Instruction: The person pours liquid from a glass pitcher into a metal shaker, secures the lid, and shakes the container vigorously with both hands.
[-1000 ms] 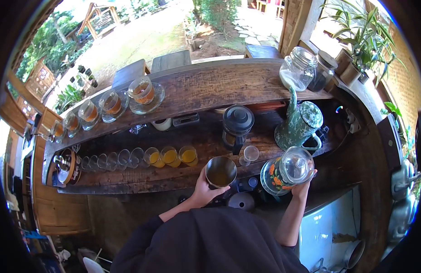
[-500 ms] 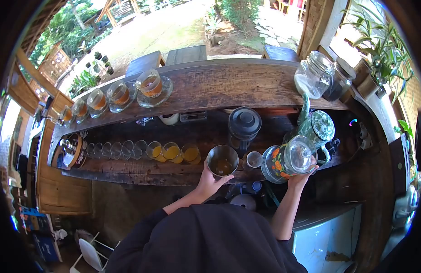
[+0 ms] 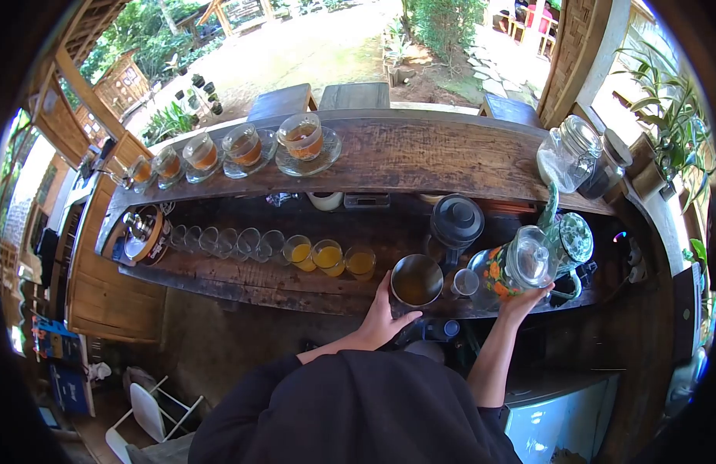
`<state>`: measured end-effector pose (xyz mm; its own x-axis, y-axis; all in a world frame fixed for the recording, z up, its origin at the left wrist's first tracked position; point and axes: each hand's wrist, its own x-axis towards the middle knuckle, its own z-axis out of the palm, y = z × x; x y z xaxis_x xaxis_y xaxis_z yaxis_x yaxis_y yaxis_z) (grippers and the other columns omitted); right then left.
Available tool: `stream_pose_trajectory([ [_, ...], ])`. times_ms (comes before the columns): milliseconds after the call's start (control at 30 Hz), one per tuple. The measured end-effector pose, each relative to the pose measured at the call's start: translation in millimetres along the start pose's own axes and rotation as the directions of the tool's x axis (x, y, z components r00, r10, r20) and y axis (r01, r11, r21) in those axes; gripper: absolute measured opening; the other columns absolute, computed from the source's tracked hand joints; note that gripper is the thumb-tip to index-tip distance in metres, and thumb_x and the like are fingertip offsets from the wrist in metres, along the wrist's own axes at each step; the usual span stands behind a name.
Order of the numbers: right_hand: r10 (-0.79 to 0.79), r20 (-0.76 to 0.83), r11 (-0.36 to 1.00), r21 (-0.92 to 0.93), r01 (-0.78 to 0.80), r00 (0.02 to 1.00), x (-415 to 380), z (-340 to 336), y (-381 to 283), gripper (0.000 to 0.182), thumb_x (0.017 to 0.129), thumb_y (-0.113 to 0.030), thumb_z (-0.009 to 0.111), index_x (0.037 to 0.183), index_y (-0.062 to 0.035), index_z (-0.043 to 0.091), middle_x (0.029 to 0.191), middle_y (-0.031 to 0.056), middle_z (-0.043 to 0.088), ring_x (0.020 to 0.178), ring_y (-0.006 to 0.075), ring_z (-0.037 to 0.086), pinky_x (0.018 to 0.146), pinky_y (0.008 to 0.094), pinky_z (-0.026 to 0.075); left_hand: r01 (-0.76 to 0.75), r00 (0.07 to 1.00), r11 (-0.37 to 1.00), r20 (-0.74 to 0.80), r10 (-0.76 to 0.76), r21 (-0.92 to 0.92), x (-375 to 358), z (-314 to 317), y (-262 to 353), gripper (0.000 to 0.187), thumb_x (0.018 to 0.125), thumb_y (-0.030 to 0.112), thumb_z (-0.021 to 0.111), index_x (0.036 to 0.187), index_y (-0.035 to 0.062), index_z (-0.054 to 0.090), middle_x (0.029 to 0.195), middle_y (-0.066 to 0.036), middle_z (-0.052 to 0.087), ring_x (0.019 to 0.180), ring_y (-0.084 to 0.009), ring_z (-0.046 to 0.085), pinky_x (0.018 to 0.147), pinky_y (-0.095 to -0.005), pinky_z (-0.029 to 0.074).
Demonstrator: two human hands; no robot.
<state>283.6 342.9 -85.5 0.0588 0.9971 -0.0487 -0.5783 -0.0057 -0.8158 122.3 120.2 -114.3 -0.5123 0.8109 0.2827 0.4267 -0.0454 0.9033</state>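
The left hand (image 3: 381,315) was wrapped around the near side of a metal cup (image 3: 417,281), fingers closed on its wall; the cup stood on the wooden counter (image 3: 242,282) and held a shallow pool of brownish liquid. The right hand (image 3: 523,301) gripped from below a glass teapot with an orange flower pattern (image 3: 513,267), lidded and tipped slightly toward the cup, just right of it. Between cup and teapot stood a small empty glass (image 3: 465,283).

The step in hand looked like pouring from the teapot into the metal cup; the next move would call for bringing the spout over the cup's rim and tilting further while the left hand steadied it.

Left of the cup, three small glasses of yellow juice (image 3: 329,257) stood in a row that ran on into empty glasses (image 3: 223,240). Behind the cup sat a black-lidded press (image 3: 455,223); right of it, behind the teapot, a green enamel kettle (image 3: 572,240).
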Motion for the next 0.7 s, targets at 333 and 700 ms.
stream_pose_trajectory([
  [333, -0.134, -0.060, 0.963, -0.244, 0.116, 0.989, 9.9, -4.3, 9.8, 0.065, 0.095, -0.055, 0.026, 0.144, -0.0131, 0.020, 0.145, 0.0131, 0.025, 0.128, 0.0297, 0.033, 0.099, 0.0474, 0.034, 0.286, 0.957, 0.893, 0.152, -0.248, -0.347, -62.3, -61.7, -4.6, 0.065, 0.088, 0.008, 0.059, 0.140, -0.0025, 0.023, 0.136, -0.020, 0.041, 0.126, -0.0243, 0.042, 0.104, -0.0357, 0.034],
  [700, -0.598, -0.062, 0.664, -0.597, 0.450, 0.799, -17.8, 6.0, 15.5, 0.067, 0.093, -0.057, 0.031, 0.140, -0.0102, 0.028, 0.124, 0.0162, 0.044, 0.103, 0.0279, 0.049, 0.093, 0.0429, 0.036, 0.170, 0.875, 0.857, -0.326, -0.358, -0.486, -124.9, -248.0, -44.5, 0.028, 0.092, 0.007, 0.051, 0.119, -0.0006, 0.047, 0.098, -0.009, 0.060, 0.087, -0.0127, 0.060, 0.075, -0.0257, 0.050],
])
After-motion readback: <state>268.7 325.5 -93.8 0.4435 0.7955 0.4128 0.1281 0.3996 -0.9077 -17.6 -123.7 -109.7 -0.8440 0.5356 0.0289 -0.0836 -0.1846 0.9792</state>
